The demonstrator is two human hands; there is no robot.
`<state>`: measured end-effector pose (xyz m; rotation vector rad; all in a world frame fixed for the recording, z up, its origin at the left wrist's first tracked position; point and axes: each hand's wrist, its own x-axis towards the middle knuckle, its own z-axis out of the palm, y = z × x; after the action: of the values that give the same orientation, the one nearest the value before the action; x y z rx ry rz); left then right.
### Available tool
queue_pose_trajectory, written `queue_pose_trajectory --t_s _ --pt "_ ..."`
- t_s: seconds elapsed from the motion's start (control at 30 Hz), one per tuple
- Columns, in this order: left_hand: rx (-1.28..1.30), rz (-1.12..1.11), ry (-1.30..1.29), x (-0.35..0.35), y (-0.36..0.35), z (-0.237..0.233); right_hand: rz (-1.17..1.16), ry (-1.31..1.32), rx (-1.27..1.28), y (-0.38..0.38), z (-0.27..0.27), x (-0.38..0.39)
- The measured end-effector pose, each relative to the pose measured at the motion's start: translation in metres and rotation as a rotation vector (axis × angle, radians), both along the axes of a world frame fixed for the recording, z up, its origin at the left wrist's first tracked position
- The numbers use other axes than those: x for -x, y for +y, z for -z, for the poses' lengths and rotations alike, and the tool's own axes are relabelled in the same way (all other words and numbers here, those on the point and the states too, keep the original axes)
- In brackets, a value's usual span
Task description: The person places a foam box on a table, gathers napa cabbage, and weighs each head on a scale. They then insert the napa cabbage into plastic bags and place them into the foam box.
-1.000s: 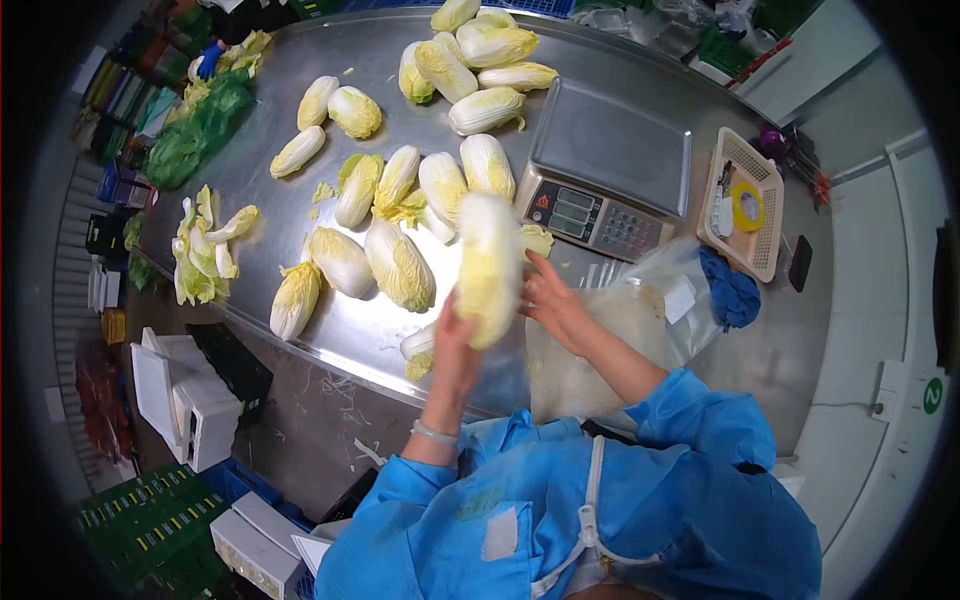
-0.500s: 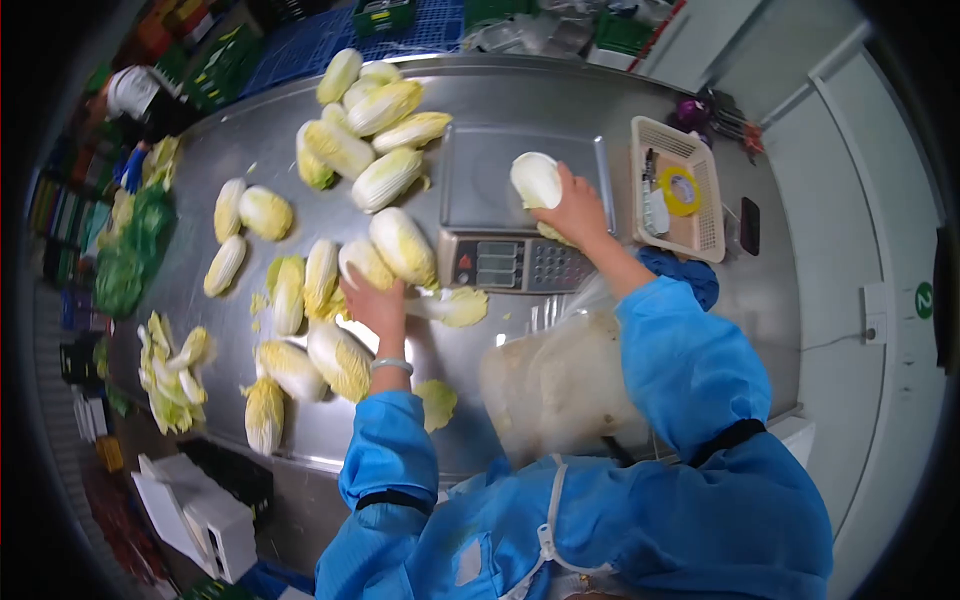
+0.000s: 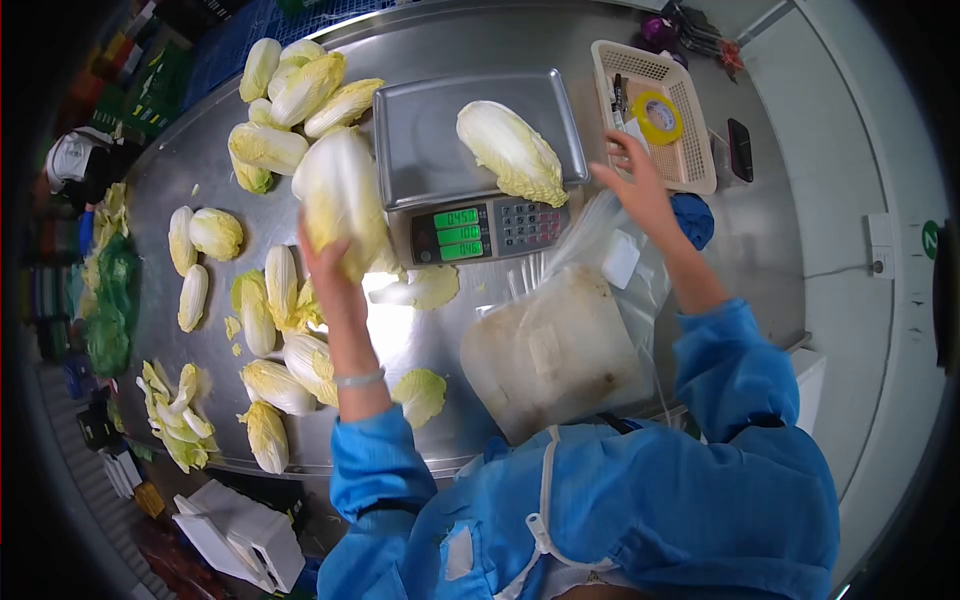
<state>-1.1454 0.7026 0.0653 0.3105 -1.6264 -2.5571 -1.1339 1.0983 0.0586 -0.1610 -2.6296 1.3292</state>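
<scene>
My left hand point(image 3: 328, 268) grips a large napa cabbage point(image 3: 342, 185), white at the base and yellowish at the leaves, held up just left of the scale. A second napa cabbage point(image 3: 508, 145) lies slantwise on the steel pan of the weighing scale point(image 3: 420, 150). To the right of the pan is my right hand point(image 3: 640, 185), fingers apart and nothing in it, near the plastic basket. Green digits glow on the scale's display point(image 3: 460, 233). A loose cabbage leaf point(image 3: 430, 288) rests in front of the scale.
Several napa cabbages point(image 3: 310, 88) are piled at the back left, with more along the left and front. Trimmed leaves point(image 3: 178, 420) lie near the left edge. A cream basket point(image 3: 700, 165) holds yellow tape point(image 3: 658, 118). Plastic bags point(image 3: 590, 235) and a stained whitish block-shaped item point(image 3: 545, 350) lie before me.
My right hand has let go of the cabbage on the scale and moved right. My left hand has lifted a cabbage up beside the pan. The display now shows lit digits.
</scene>
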Motion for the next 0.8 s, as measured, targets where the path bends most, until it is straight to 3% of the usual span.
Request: queue_pose_trajectory --t_s 0.07,0.13,0.2,0.23,0.37,0.47,0.57,0.63,0.7,0.73,0.77,0.8 --pt "0.133 0.000 -0.006 0.034 0.037 -0.001 -0.056 -0.034 0.002 -0.036 -0.007 0.029" --pt "0.317 -0.055 0.049 0.064 0.069 0.018 -0.133 0.035 -0.197 -0.063 0.009 0.059" --pt "0.835 -0.118 0.211 0.084 0.091 0.039 -0.209 -0.043 -0.279 -0.084 0.023 0.077" --pt "1.090 -0.149 0.299 0.086 0.099 0.045 -0.199 -0.073 -0.234 -0.083 0.025 0.084" --pt "1.466 0.095 0.161 0.062 0.117 0.021 -0.166 -0.152 0.025 -0.069 0.023 0.057" --pt "1.506 0.053 0.314 0.047 0.112 0.022 -0.167 -0.089 0.201 -0.062 0.016 -0.028" --pt "1.312 -0.010 0.543 -0.004 0.083 0.017 -0.173 -0.195 0.234 -0.067 0.008 -0.144" --pt "0.936 0.038 0.331 -0.058 0.058 0.040 -0.125 -0.282 0.186 -0.074 0.017 -0.209" --pt "0.668 -0.044 -0.051 -0.124 0.044 0.075 -0.067 -0.310 0.049 -0.085 0.037 -0.246" --pt "0.848 0.010 -0.309 -0.163 0.036 0.094 -0.038 -0.327 -0.018 -0.090 0.049 -0.260" --pt "0.891 0.121 -0.411 -0.199 0.036 0.107 -0.046 -0.386 -0.078 -0.093 0.062 -0.266" --pt "0.699 0.233 -0.373 -0.234 0.031 0.139 -0.064 -0.360 -0.142 -0.093 0.070 -0.270"
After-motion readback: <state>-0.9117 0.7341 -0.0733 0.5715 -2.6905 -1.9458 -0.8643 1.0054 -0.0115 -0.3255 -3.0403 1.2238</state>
